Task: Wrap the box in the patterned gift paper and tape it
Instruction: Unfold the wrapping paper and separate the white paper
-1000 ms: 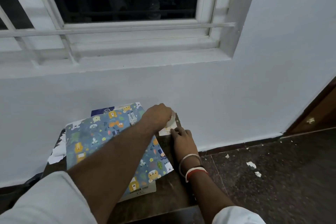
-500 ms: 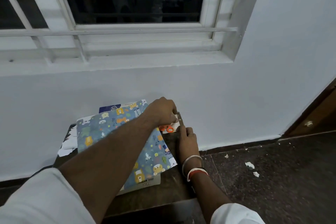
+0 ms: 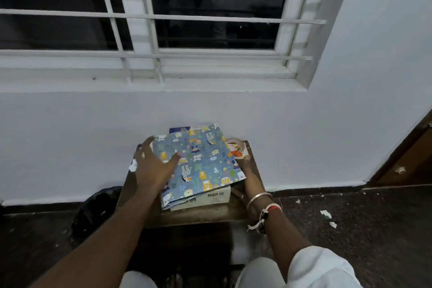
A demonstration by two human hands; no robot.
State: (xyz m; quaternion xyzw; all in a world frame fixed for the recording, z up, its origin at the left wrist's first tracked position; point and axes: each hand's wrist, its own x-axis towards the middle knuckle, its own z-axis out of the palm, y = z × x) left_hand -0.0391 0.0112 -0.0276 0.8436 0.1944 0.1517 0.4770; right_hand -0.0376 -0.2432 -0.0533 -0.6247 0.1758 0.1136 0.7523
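Observation:
A white box (image 3: 205,197) lies on a small wooden table (image 3: 187,216), with blue animal-patterned gift paper (image 3: 203,159) folded over its top. My left hand (image 3: 154,166), blurred, is spread with straight fingers on the left part of the paper. Along the box's right side lies my right hand (image 3: 248,170), its fingertips at the paper's right edge. A clear tape roll (image 3: 236,143) and orange-handled scissors (image 3: 235,153) sit at the table's far right corner, just beyond that hand.
The table stands against a white wall under a barred window. White paper scraps (image 3: 133,166) lie at the table's left edge and on the dark floor (image 3: 326,214) to the right. A black bag (image 3: 93,208) sits left of the table, a wooden door (image 3: 409,161) at far right.
My left hand has left the tape and scissors corner and swung across to the left part of the paper, opening its fingers. My right hand stays beside the box.

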